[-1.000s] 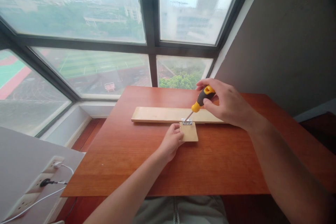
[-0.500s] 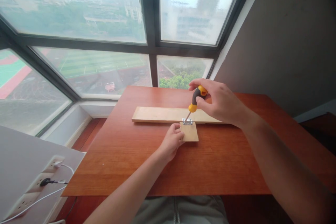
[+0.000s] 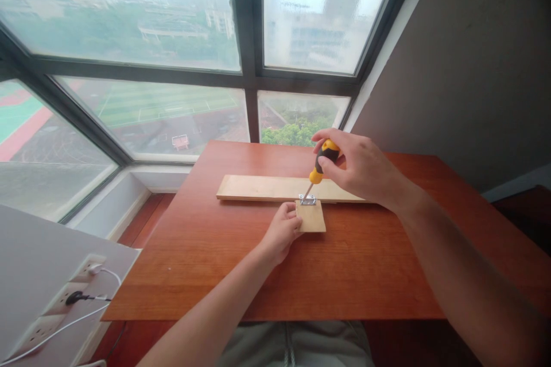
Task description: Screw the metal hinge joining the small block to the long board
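A yellow and black screwdriver (image 3: 326, 159) leans in my right hand (image 3: 355, 166), whose fingers are closed around the handle. Its tip meets a silver metal hinge (image 3: 307, 200) at the far edge of a small square wooden board (image 3: 312, 218). My left hand (image 3: 284, 228) pinches that board by its left edge, with the thumb on top and some fingers hidden beneath. Behind the hinge, a long pale wooden plank (image 3: 258, 188) lies across the table, its right part covered by my right hand. The screw under the tip is too small to make out.
The reddish-brown wooden table (image 3: 193, 269) ends at a near edge just before my lap. Large windows (image 3: 150, 109) stand beyond it, and a grey wall (image 3: 473, 69) rises at the right. At lower left, wall sockets (image 3: 64, 301) hold plugged cables.
The screwdriver handle has turned slightly in my right hand, and the fingers have shifted a little around it. My left hand and the small board stay in place.
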Demonstrator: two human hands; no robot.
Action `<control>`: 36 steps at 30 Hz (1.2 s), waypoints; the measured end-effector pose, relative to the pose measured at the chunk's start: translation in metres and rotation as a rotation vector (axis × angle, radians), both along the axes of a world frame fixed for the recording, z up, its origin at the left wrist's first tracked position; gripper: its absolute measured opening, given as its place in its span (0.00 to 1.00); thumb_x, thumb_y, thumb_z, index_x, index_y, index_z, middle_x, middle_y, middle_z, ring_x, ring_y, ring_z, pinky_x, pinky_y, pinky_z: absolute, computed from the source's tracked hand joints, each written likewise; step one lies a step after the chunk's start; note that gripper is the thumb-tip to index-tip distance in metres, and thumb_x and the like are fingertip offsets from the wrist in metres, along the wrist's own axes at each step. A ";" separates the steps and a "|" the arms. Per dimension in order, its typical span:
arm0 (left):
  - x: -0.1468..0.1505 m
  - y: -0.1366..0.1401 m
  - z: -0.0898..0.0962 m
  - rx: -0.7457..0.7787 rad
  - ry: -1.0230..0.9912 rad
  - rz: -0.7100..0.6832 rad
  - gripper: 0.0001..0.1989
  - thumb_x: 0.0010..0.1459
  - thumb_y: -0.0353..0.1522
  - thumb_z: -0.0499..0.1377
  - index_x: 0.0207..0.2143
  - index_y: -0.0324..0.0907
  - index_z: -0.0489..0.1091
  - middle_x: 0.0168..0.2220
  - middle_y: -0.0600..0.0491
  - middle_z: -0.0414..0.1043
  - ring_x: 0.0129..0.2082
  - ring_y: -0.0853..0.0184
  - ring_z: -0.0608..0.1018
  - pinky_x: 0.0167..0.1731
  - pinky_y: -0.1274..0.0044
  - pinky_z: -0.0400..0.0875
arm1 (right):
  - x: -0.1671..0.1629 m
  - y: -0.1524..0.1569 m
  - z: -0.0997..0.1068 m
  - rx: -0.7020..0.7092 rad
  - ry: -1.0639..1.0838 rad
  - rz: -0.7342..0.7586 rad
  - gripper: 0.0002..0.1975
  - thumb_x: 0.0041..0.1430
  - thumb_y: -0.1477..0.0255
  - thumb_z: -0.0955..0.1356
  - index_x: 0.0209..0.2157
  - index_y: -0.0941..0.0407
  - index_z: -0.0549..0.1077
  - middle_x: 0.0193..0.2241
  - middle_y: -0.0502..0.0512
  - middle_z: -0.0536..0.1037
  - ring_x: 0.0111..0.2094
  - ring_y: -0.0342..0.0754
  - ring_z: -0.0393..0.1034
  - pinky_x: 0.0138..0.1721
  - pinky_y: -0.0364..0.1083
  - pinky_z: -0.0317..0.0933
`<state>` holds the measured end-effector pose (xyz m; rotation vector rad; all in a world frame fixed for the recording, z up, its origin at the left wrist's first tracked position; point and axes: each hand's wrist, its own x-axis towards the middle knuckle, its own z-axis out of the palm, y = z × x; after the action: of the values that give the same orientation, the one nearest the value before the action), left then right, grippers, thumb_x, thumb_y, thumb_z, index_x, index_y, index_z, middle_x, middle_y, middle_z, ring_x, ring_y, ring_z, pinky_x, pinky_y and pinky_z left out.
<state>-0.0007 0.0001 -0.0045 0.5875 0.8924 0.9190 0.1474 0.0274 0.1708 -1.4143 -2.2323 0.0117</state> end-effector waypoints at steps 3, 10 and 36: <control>0.000 0.000 0.001 -0.003 -0.001 -0.005 0.17 0.47 0.20 0.57 0.40 0.41 0.62 0.38 0.49 0.76 0.34 0.69 0.78 0.32 0.79 0.72 | -0.002 0.000 -0.001 0.058 -0.158 -0.124 0.12 0.61 0.63 0.64 0.42 0.53 0.73 0.34 0.53 0.79 0.29 0.49 0.71 0.28 0.47 0.55; 0.000 -0.001 0.002 0.000 0.002 -0.003 0.17 0.47 0.20 0.57 0.40 0.41 0.62 0.38 0.49 0.76 0.35 0.68 0.79 0.33 0.79 0.72 | -0.001 0.000 -0.002 0.043 -0.180 -0.177 0.10 0.60 0.64 0.63 0.39 0.53 0.71 0.32 0.51 0.79 0.29 0.49 0.70 0.26 0.46 0.50; 0.000 0.000 0.000 0.000 -0.001 0.001 0.17 0.46 0.21 0.60 0.38 0.41 0.63 0.38 0.48 0.76 0.34 0.68 0.78 0.33 0.79 0.71 | -0.001 0.001 -0.008 0.093 -0.211 -0.198 0.14 0.63 0.59 0.62 0.41 0.53 0.72 0.32 0.53 0.79 0.28 0.50 0.70 0.25 0.47 0.49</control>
<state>-0.0009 -0.0003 -0.0049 0.5863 0.8916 0.9201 0.1464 0.0285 0.1628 -1.6442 -2.2126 -0.3176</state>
